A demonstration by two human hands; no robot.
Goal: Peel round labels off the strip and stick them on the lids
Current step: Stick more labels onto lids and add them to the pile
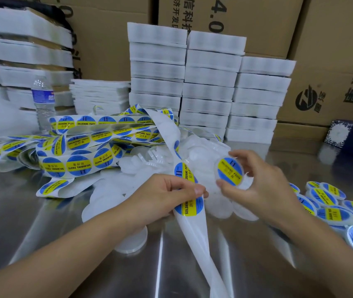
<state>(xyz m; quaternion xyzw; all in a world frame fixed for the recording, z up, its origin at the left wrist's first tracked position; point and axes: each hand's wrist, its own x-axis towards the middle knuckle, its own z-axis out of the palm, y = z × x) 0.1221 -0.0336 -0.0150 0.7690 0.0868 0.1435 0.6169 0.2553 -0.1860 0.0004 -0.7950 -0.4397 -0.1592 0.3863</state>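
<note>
Head view: the left hand [167,194] pinches a white backing strip of round blue-and-yellow labels [192,229] between thumb and curled fingers, near the centre of the shiny steel table [42,211]. Just right of it, the right hand [263,186] grips a translucent round plastic lid [229,172] by its rim, a label on its face. A pile of plain translucent lids [201,151] lies just beyond the hands. Finished labelled lids [330,211] cluster at near right. Tangled loops of label strip [80,164] sprawl far left, before a clear plastic water bottle [43,102] and stacked white foam trays [207,82].
</note>
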